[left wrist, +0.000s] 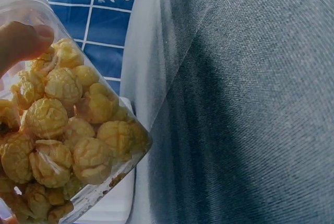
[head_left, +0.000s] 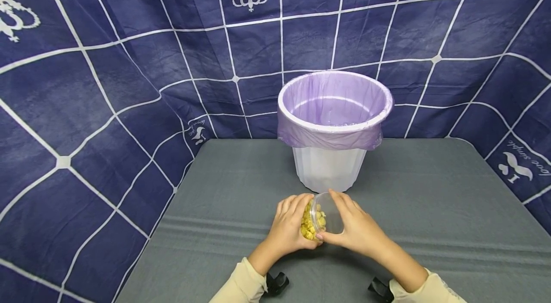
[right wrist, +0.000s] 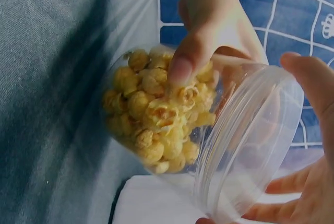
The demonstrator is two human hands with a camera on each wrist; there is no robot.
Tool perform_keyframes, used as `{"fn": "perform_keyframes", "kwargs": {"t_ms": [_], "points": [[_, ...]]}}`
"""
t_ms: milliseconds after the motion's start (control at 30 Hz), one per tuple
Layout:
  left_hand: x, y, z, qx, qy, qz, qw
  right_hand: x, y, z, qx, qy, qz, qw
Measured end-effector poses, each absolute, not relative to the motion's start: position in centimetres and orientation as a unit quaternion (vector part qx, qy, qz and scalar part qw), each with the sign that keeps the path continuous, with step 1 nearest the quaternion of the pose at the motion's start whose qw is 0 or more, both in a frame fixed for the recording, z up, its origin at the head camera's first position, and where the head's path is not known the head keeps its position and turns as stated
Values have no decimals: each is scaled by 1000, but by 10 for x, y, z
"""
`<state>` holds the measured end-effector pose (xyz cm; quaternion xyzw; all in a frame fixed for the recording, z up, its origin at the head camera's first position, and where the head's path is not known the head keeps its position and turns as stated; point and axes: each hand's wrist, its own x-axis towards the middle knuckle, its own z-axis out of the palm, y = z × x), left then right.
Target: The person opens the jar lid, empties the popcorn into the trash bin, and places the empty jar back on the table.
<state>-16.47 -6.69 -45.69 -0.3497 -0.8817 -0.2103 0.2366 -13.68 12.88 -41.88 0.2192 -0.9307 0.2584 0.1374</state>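
Note:
A clear plastic jar (right wrist: 206, 145) with yellow popcorn (right wrist: 162, 114) inside lies tilted on its side between both hands. My left hand (head_left: 286, 226) grips the jar's body, its thumb pressed along the wall. The popcorn (left wrist: 62, 114) is gathered towards the base in the left wrist view. At the jar's mouth is a translucent round lid (right wrist: 284, 114) with a ridged rim. My right hand (head_left: 359, 231) pinches the lid's edge between thumb and fingers. The lid appears seated on the mouth; whether it is loose cannot be told.
Just beyond the hands stands a white bin (head_left: 329, 167) lined with a purple bag (head_left: 333, 138), its mouth facing up. Grey cloth (head_left: 224, 198) covers the table. A blue curtain (head_left: 249, 54) with white lines surrounds the back and sides.

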Motion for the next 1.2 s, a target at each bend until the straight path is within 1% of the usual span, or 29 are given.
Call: {"fn": "perform_keyframes", "kwargs": {"t_ms": [133, 200, 400, 500, 567, 667, 833, 933, 1033, 1200], "points": [[-166, -66, -456, -358, -874, -204, 259, -140, 133, -420, 241, -923, 263, 141], [-167, -66, -456, -361, -872, -202, 261, -141, 135, -420, 258, -920, 259, 143], [-166, -68, -455, -363, -880, -209, 226, -148, 143, -420, 351, -889, 254, 149], [-165, -68, -455, -363, -881, -213, 216, -151, 147, -419, 394, -870, 265, 134], [-165, -68, -456, -363, -881, -213, 215, -150, 148, -419, 403, -866, 271, 119], [-166, -67, -456, -364, -881, -210, 218, -146, 147, -418, 376, -879, 274, 103], [-166, -67, -457, -361, -884, -205, 217, -137, 138, -415, 273, -915, 279, 106], [-165, -67, -457, -356, -886, -204, 214, -135, 133, -415, 228, -928, 274, 109], [-165, -66, -457, -354, -887, -202, 216, -134, 131, -415, 212, -935, 263, 111], [-165, -66, -457, -356, -886, -200, 220, -134, 130, -417, 219, -933, 258, 122]]}}
